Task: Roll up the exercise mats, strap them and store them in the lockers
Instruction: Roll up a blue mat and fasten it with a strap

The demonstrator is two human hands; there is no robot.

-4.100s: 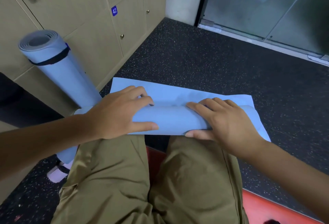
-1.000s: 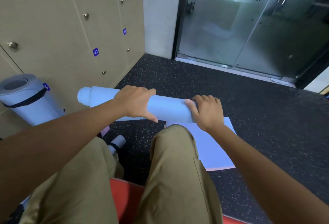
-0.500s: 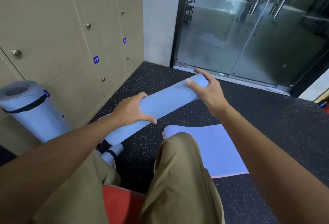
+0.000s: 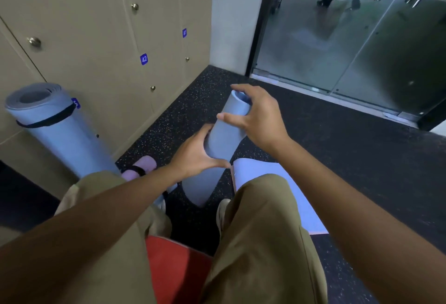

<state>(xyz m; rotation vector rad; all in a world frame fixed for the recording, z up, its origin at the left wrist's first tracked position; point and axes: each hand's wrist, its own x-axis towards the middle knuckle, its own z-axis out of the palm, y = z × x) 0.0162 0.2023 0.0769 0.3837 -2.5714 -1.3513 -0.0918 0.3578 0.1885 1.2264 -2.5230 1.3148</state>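
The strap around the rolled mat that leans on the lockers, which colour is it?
Black. The strap circles the light blue leaning mat near its top, in the head view.

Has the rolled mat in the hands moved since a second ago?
Yes. The rolled mat has swung from lying crosswise to standing nearly upright, top end tipped toward the glass door, lockers unchanged.

The number 42 is shown on a blue tag (image 4: pixel 143 59) on a locker door (image 4: pixel 91 38); 41 is shown on another blue tag (image 4: pixel 184 32).
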